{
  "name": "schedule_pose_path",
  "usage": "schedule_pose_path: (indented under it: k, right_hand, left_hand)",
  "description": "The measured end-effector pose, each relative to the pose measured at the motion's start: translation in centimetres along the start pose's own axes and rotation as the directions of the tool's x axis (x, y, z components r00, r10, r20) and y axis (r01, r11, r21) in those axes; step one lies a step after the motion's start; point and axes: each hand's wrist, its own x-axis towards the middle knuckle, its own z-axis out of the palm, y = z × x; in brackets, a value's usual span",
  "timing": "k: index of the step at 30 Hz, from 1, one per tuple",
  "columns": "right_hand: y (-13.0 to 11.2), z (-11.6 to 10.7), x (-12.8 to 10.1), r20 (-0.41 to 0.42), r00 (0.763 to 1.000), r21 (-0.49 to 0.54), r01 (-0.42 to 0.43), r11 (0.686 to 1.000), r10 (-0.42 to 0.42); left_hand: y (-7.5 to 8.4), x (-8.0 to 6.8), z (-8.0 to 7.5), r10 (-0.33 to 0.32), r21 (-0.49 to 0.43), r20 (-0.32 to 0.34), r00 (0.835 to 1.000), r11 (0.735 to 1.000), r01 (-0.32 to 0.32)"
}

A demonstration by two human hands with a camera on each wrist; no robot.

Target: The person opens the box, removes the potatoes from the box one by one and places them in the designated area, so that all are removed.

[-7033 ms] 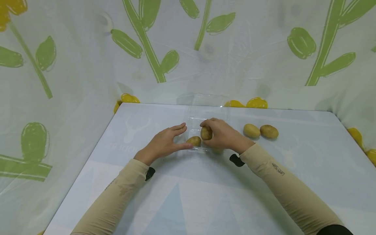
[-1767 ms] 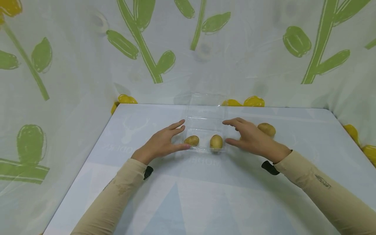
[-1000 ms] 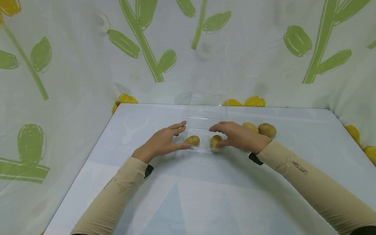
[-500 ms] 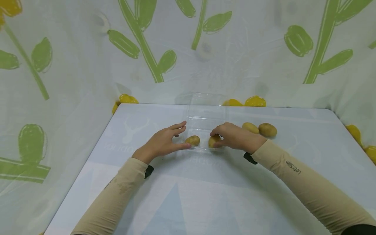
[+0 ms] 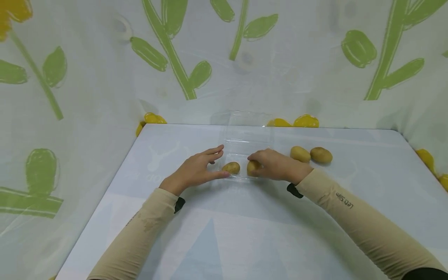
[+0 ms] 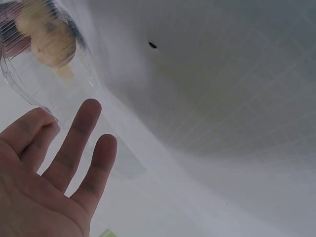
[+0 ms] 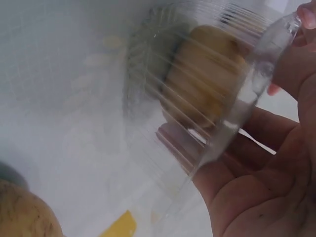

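A clear plastic clamshell container [image 5: 241, 175] lies at the table's far side, its lid [image 5: 247, 128] raised at the back. One potato [image 5: 231, 168] rests in its left part. Toward its right side, my right hand [image 5: 276, 165] grips a second potato [image 5: 253, 168] between thumb and fingers. Through the ribbed wall, the right wrist view shows that potato [image 7: 202, 79] with fingertips about it. My left hand [image 5: 194, 171] stays at the container's left side with fingers extended, the thumb by the front left corner. In the left wrist view the left hand's fingers [image 6: 76, 143] are spread below the container.
Two more potatoes, a yellow one [image 5: 300, 154] and a browner one [image 5: 321, 155], lie side by side on the white table [image 5: 280, 241], right of the container. A curtain with green leaf prints [image 5: 201, 74] hangs behind the table's back edge.
My right hand came back left from outside the container and took hold of the potato at its right, shifting it slightly left. My left hand has stayed by the container.
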Motion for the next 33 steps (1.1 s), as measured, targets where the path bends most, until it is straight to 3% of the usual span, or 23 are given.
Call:
schedule_pose_path:
  k: [20, 33]
  right_hand:
    - [0.2, 1.1, 0.2, -0.037, 0.999, 0.029, 0.004, 1.0, -0.002]
    - [1.6, 2.0, 0.1, -0.195, 0.975, 0.057, 0.118, 0.991, -0.105]
  left_hand:
    - [0.1, -0.3, 0.3, -0.006, 0.011, -0.011, 1.0, 1.0, 0.006]
    - [0.1, -0.4, 0.5, 0.004, 0.008, -0.024, 1.0, 1.0, -0.004]
